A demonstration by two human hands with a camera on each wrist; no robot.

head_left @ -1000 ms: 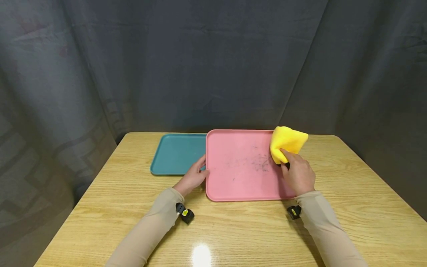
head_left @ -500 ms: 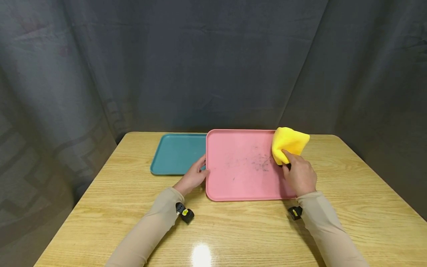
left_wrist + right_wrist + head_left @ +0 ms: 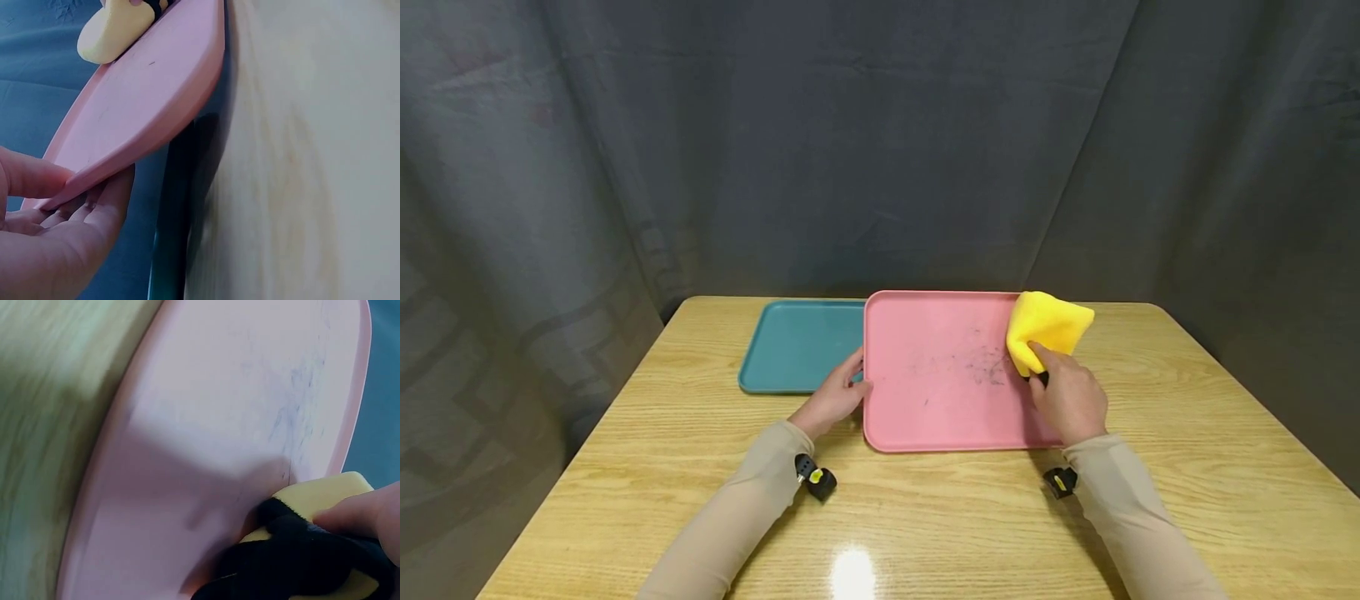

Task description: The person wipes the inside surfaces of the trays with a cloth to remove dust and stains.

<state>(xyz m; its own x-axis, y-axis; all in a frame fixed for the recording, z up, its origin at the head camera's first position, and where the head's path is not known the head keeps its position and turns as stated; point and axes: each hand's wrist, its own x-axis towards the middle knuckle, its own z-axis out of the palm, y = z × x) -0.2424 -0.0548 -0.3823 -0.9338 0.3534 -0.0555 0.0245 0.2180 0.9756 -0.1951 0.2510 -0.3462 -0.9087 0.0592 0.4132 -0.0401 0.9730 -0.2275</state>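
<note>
A pink tray [image 3: 940,367] with dark scuff marks [image 3: 988,367] on its face is held above the table. My left hand [image 3: 833,402] grips its left edge, thumb [image 3: 37,178] on the rim and fingers [image 3: 112,200] underneath. At the tray's right end, my right hand [image 3: 1075,396] holds a folded yellow cloth [image 3: 1045,321] against the surface. Black material [image 3: 294,556] shows on the cloth's near side in the right wrist view. That cloth covers the tray's far right corner.
A teal tray [image 3: 801,346] lies on the wooden table [image 3: 925,525] at the back left, its right part hidden beneath the pink one. Dark grey curtains [image 3: 850,150] hang behind the table and at both sides.
My right hand and the yellow cloth shifted slightly right, then back left and a little nearer. The left hand and the pink tray stay almost still.
</note>
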